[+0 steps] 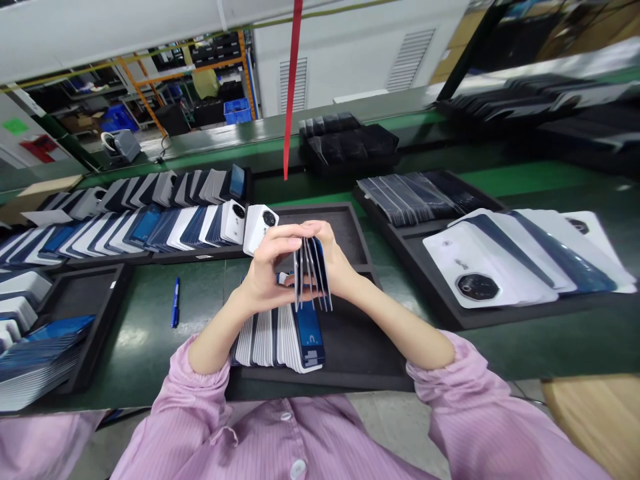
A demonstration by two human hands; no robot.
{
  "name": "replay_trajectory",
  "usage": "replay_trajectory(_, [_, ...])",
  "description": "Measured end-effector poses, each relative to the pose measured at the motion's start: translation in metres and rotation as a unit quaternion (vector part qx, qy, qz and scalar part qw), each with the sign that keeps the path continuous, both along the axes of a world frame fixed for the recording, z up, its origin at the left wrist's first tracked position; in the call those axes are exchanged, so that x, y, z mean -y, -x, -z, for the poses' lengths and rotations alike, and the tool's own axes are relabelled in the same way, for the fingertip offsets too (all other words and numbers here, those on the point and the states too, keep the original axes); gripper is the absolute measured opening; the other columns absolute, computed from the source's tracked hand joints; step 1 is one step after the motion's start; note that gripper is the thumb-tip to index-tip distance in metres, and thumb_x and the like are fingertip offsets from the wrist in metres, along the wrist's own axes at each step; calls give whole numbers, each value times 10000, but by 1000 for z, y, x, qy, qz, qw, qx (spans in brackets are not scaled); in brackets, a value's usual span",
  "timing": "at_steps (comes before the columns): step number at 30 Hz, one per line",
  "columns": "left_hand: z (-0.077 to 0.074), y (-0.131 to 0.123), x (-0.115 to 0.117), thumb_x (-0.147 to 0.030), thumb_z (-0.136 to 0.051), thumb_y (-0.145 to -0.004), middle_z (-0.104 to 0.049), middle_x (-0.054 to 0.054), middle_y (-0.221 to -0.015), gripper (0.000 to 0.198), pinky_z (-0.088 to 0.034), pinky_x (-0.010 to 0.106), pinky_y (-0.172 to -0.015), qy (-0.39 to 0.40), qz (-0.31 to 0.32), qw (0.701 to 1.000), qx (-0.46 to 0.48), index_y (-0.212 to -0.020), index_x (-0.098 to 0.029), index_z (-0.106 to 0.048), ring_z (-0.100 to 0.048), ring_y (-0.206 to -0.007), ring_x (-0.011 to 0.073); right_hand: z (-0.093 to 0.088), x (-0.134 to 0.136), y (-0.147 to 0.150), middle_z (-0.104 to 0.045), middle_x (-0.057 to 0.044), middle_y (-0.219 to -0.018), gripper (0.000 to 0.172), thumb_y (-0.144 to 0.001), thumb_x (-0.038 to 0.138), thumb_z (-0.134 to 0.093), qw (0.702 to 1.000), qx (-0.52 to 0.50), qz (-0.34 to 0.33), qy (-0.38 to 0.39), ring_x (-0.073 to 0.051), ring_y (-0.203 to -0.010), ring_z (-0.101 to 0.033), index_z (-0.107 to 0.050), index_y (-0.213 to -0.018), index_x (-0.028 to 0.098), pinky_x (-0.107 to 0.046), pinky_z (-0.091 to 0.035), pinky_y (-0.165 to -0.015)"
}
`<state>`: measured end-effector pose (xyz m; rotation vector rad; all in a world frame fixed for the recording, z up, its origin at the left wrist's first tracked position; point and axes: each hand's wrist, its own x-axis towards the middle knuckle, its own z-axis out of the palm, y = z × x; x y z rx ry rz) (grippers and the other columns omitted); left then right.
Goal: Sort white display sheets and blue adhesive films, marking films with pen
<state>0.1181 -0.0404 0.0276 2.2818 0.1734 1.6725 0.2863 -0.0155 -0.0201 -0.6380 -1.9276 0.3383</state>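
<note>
Between my two hands stands a small bundle of thin phone back covers [313, 273], held edge-up and slightly fanned. My left hand [267, 270] wraps round its left side, thumb below and fingers over the top. My right hand [337, 263] closes on the right side, its fingers partly hidden behind the covers. Just beneath them, a leaning row of white and blue phone covers [270, 340] lies in a black foam tray [360, 350]. At the tray's back left, another stack of white covers [257, 227] shows a round dark camera patch.
Long rows of covers [125, 230] fill trays on the left. A blue marker [175, 303] lies on the green bench [150, 353]. To the right, fanned white covers [505, 267] rest on another tray beside plastic-wrapped stacks [415, 197]. A red strap [292, 93] hangs ahead.
</note>
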Motion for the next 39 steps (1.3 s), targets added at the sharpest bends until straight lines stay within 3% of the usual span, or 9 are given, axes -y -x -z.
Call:
replay_trajectory(8, [-3,0,0,-335,-949,-623,-573,102,-1344,1000,-560,433,-995,-26,-7,1000,1,-1449,-296,-386,-605,-1250,258,-1,-1,1,-535,-103,-1277,731,-783,419,-752,1000,12,1,-8,-345,-1183,-579,-320,-1363,316,-579,-511,-985])
replay_trajectory(14, [-2,0,-1,-401,-931,-641,-578,87,-1335,979,-581,446,-960,-22,-17,1000,-6,-1445,-341,-376,-628,-1232,269,-5,0,4,-527,-98,-1229,691,-843,380,-691,997,6,4,-80,-321,-1108,-589,-283,-1398,318,-540,-544,-914])
replay_trajectory(21, [-3,1,0,-351,-941,-636,-576,96,-1337,975,-594,428,-962,-22,-6,1000,-4,-1443,-327,-393,-619,-1247,263,-11,2,7,-532,-97,-1166,502,-963,344,-542,991,8,39,-131,-277,-1030,-589,-280,-1388,296,-495,-562,-852])
replay_trajectory(30, [-1,2,0,-359,-958,-600,-569,87,-1344,1022,-577,466,-1001,-19,-6,1000,6,-1449,-336,-390,-620,-1235,264,-16,3,5,-593,-110,-1163,556,-899,304,-622,992,-5,5,-124,-290,-1022,-606,-316,-1362,279,-493,-538,-865])
replay_trajectory(33, [-2,6,2,-480,-972,-500,-561,101,-1343,1173,-547,488,-1027,13,-3,1000,12,-1483,-332,-349,-625,-1224,298,-18,7,2,-603,-105,-1122,614,-819,387,-696,997,-21,-57,-53,-303,-1006,-621,-388,-1333,253,-519,-523,-906])
replay_trajectory(35, [-4,11,3,-612,-935,-461,-542,123,-1375,1290,-539,490,-1024,92,17,995,17,-1533,-338,-271,-621,-1233,324,-18,16,1,-621,-102,-1082,592,-815,475,-687,984,-37,-165,62,-296,-993,-647,-455,-1300,228,-510,-524,-930])
replay_trajectory(36, [-5,13,4,-669,-902,-479,-530,137,-1400,1312,-546,488,-1009,149,32,988,16,-1554,-343,-225,-623,-1230,331,-18,22,2,-632,-96,-1040,578,-833,536,-652,959,-41,-246,135,-284,-958,-668,-481,-1283,215,-493,-541,-906])
replay_trajectory(38, [-4,14,5,-702,-850,-576,-502,169,-1451,1259,-569,471,-963,270,83,959,-10,-1575,-344,-172,-640,-1210,335,-14,35,8,-636,-68,-884,658,-843,719,-526,873,-39,-405,269,-251,-806,-691,-521,-1234,191,-458,-583,-785])
replay_trajectory(39, [-2,12,6,-690,-837,-620,-493,183,-1468,1223,-583,461,-933,316,126,940,-27,-1579,-342,-162,-651,-1196,338,-11,42,11,-623,-51,-808,753,-810,821,-452,839,-33,-444,312,-240,-739,-685,-539,-1203,185,-455,-590,-732])
